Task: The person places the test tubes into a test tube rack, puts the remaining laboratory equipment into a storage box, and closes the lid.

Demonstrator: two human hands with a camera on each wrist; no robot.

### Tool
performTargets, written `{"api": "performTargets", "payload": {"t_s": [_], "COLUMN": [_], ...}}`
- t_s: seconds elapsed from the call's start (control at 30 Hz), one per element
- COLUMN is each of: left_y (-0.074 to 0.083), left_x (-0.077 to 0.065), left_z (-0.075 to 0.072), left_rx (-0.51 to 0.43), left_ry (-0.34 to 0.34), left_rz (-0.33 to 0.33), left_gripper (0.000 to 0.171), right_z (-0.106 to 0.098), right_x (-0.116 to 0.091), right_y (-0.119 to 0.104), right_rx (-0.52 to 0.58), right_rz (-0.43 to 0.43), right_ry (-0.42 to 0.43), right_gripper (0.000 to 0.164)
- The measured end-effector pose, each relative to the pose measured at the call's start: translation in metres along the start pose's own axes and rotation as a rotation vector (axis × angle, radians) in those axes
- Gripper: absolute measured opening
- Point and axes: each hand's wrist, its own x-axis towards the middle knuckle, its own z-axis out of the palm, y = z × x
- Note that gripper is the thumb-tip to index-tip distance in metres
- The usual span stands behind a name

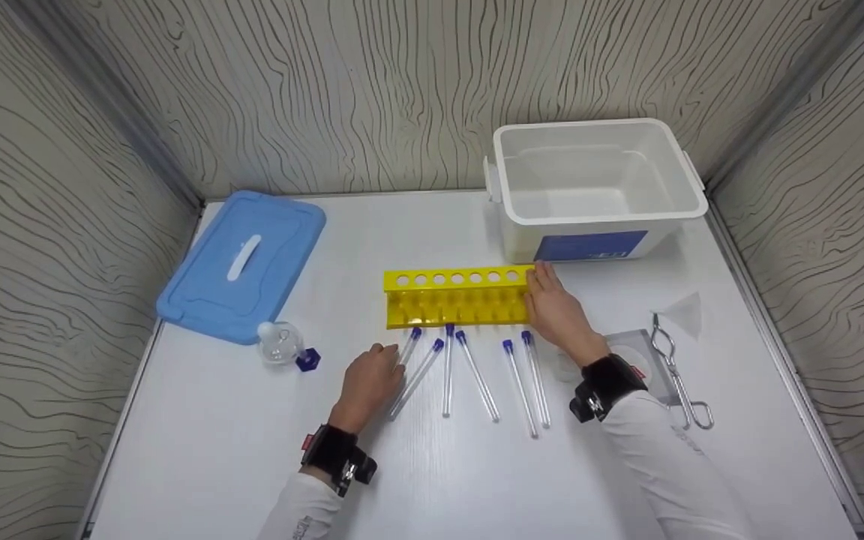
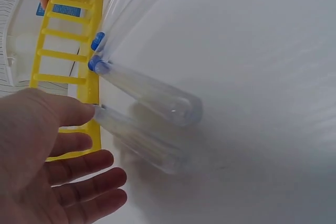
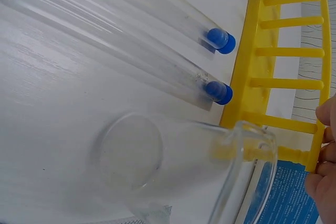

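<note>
Located at the middle of the desk (image 1: 199, 435): yellow rack (image 1: 454, 306), long side running left to right, row of round holes along the far edge. Held at its right end by the right hand (image 1: 558, 311), with fingertips pinching the end of the rail in the right wrist view.

Lying in front of the rack: six test tubes (image 1: 478, 376), blue caps toward the rack, clear ends toward the person, set at differing angles. Grouped as four to the left and two, nearly parallel, to the right. Placed at the leftmost tube: left hand (image 1: 368, 386), fingers spread apart and lightly bent, thumb extended over the capped end. Cap hidden by the thumb in the left wrist view; contact at that point, cannot tell.

Standing close to the right wrist: clear beaker (image 3: 189, 161). Beside it, partly covered by the wristband: grey square (image 1: 638, 341) with pale round centre. Lying along its right edge: metal tongs (image 1: 674, 375), with a translucent cone (image 1: 685, 313) near their upper end.

Set behind, at right: open-topped white bin (image 1: 514, 236) bearing a blue label (image 1: 589, 246). At far left: blue lid (image 1: 211, 277) with white handle (image 1: 244, 257). Just beside its near corner: clear rounded vessel (image 1: 280, 345) and dark blue hexagonal piece (image 1: 308, 360).
</note>
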Motion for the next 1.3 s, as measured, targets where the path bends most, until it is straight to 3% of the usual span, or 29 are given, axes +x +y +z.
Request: {"api": "performTargets", "payload": {"t_s": [0.3,0.5,0.67,1.07,1.3], "left_y": [-0.004,-0.004,-0.007,0.001,0.010], "left_x": [0.002,0.003,0.002,0.007,0.011], "left_z": [0.009,0.011,0.010,-0.014,-0.031], "left_rx": [-0.001,-0.015,-0.078,-0.123,-0.142], "left_ry": [0.040,0.027,0.021,-0.057,0.016], "left_rz": [0.032,0.001,-0.030,-0.149,-0.161], "left_gripper": [0.007,0.014,0.024,0.031,0.035], "right_z": [0.001,0.000,0.001,0.000,0.001], "right_x": [-0.001,0.000,0.001,-0.002,-0.001], "right_y": [-0.001,-0.002,-0.002,0.001,0.001], "right_rx": [0.039,0.042,0.047,0.058,0.057], "right_rz": [-0.002,0.013,0.021,-0.002,-0.005], "right_ry": [-0.009,-0.041,-0.050,-0.036,-0.034], "right_gripper": [0.058,0.060,0.061,0.063,0.064]}}
